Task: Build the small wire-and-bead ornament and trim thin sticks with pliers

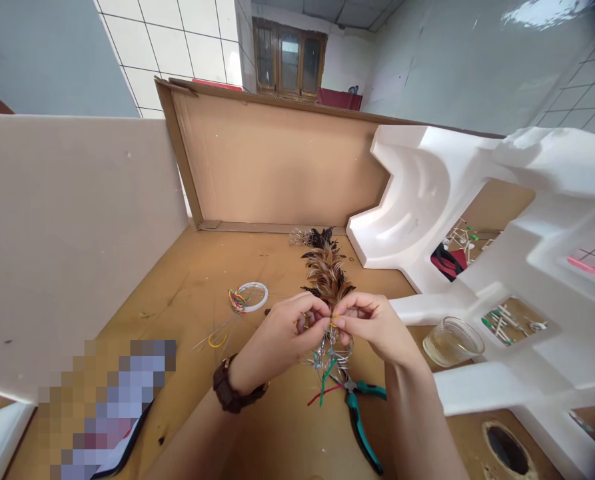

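Over the tabletop my left hand (302,323) and my right hand (370,323) meet, fingertips pinched together on a thin yellow cord (334,321). The fingers partly hide it. Just beyond them lies a strip of brown and black feathers (324,267). Under the hands hang or lie clear beads and silver wire loops (322,357); I cannot tell which. A green twisted strip (326,380) and a red strip (322,396) poke out below. Close to my right wrist rest pliers with teal and black handles (358,427), jaws partly covered by the wires.
A white ring with coloured cords (252,297) lies left of the feathers. At lower left is a blurred phone (132,427). A glass with liquid (452,342) stands right, among white foam packing (417,200). A cardboard wall (277,160) closes the back; a round hole (507,448) is at lower right.
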The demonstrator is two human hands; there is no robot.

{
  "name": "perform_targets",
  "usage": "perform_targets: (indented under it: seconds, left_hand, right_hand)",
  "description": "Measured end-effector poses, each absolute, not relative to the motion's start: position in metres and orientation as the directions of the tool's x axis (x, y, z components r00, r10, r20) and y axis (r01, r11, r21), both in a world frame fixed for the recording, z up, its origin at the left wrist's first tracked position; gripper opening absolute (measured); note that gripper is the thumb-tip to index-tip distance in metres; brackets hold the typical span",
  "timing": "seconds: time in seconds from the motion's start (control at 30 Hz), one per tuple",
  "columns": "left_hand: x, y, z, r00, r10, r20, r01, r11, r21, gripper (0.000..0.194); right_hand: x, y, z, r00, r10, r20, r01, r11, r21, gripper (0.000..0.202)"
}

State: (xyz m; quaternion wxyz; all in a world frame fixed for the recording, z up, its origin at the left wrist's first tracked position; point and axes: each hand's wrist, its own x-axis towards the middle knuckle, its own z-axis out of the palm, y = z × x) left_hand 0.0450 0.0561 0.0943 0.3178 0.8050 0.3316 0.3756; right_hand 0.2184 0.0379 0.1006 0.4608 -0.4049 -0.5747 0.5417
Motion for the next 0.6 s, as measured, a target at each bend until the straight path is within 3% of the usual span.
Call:
perform_targets:
  seconds: [0.6]
  left_hand:
    - [0.0465,0.0505,0.0968,0.448,0.785,0.428,0.417,-0.607,0.676,0.006]
  right_hand:
    - [0.2107,0.0375,0.0997,-0.175,0.984,0.039,-0.013,0.037,-0.999,0.012]
